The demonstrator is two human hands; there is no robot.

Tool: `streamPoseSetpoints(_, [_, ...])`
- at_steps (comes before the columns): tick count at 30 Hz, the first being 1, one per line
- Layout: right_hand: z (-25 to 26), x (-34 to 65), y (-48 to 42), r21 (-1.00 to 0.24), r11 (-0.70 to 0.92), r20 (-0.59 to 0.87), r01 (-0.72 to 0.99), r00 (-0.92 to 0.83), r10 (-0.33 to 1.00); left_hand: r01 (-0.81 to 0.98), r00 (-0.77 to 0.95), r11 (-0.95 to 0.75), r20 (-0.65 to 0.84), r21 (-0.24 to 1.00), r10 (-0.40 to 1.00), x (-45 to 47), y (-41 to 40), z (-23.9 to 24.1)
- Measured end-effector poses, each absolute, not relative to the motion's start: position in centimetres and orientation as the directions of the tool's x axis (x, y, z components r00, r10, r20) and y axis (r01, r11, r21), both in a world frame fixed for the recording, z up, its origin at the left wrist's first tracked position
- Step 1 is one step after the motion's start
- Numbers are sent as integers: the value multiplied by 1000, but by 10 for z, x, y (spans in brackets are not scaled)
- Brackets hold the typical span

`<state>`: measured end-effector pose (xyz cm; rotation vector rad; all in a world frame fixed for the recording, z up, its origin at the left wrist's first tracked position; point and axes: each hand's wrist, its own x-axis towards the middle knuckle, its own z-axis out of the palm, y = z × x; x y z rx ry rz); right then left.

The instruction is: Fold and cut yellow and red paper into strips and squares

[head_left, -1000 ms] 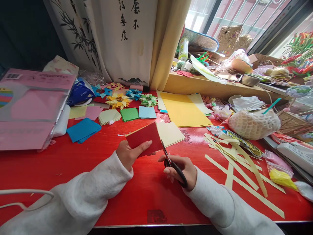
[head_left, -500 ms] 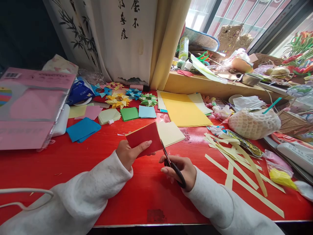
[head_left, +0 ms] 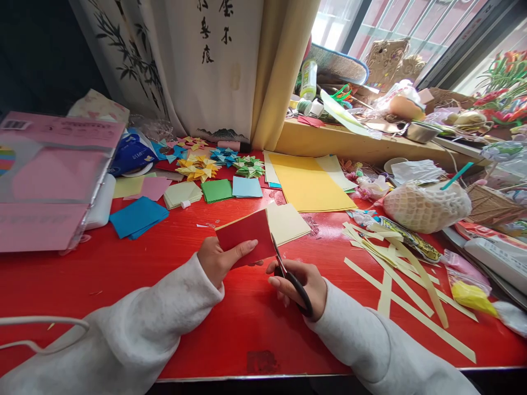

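Note:
My left hand (head_left: 220, 260) pinches a folded red paper (head_left: 245, 232) just above the red table (head_left: 123, 274), thumb on top. My right hand (head_left: 302, 285) grips black-handled scissors (head_left: 290, 274); their blades point up and meet the right edge of the red paper. A pale yellow square stack (head_left: 288, 222) lies right behind the paper.
Long pale yellow strips (head_left: 395, 274) lie scattered at the right. Behind are small coloured paper squares (head_left: 218, 190), folded paper stars (head_left: 200, 167), a large yellow sheet (head_left: 307, 184), a blue stack (head_left: 138, 216) and a pink paper pack (head_left: 49, 186). A cluttered windowsill (head_left: 370, 145) and netted bundle (head_left: 426, 207) stand right.
The red paper has shifted slightly right, against the scissors' blades. Both hands stay in nearly the same place.

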<state>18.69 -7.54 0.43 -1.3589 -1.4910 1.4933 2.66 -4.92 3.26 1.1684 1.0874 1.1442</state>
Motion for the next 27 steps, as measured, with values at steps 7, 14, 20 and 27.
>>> streamPoseSetpoints(7, [6,186,-75,-956,-152,-223,249,-284,933,-22,78,33,-31,999,997,27,-47,27])
streamPoseSetpoints(14, [6,186,-76,-958,-150,-217,244,-274,937,-29,118,42,-38,999,992,26,-48,26])
streamPoseSetpoints(20, [3,186,-74,-965,-99,-166,242,-276,947,-73,133,79,-69,994,989,28,-47,24])
streamPoseSetpoints(27, [7,185,-75,-949,-72,-156,305,-263,952,-122,159,103,-83,987,984,28,-49,24])
